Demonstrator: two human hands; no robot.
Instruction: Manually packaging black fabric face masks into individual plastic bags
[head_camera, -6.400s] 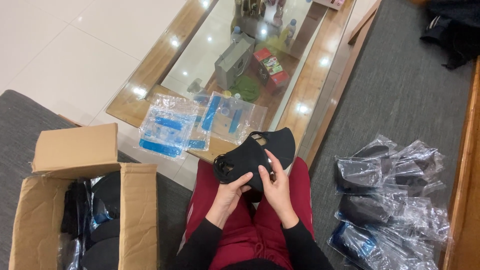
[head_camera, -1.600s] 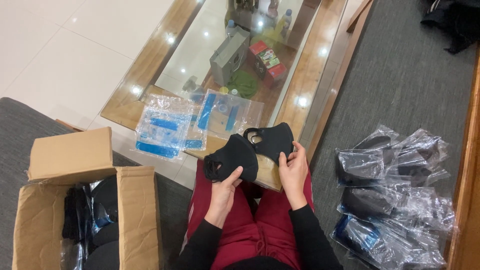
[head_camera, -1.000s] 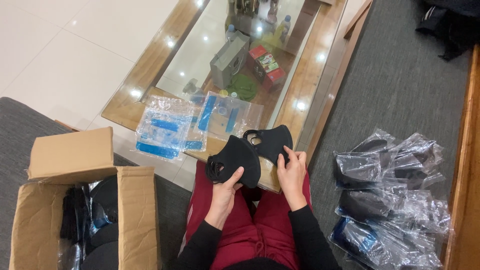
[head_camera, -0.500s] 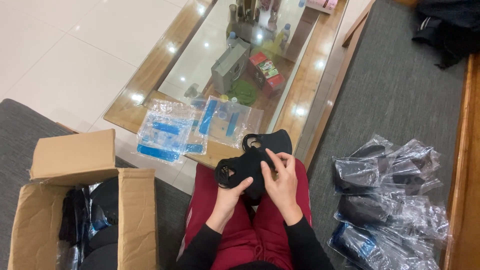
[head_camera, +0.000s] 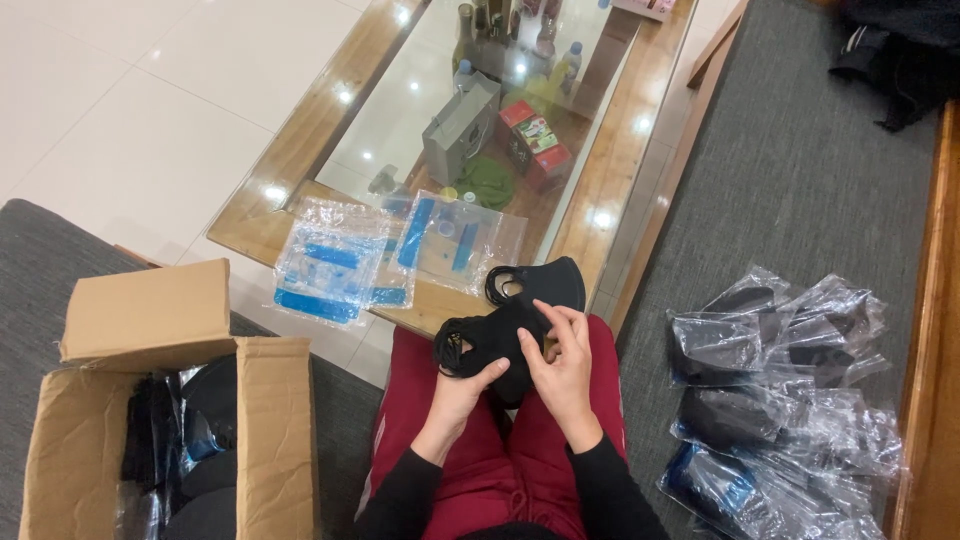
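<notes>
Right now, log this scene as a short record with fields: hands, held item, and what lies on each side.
left hand: grips the black face mask from below
right hand: fingers on top of the same mask
in front: clear flat bags with blue print on the glass-topped table
left side: open cardboard box with dark items inside
right side: heap of bagged masks on grey carpet

Bright, sharp view; ceiling lights glare off the glass table (head_camera: 400, 110).

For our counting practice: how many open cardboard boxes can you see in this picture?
1. The cardboard box stands open at lower left, beside the person's left leg, with dark packed items inside. Others may lie outside the picture.
</notes>
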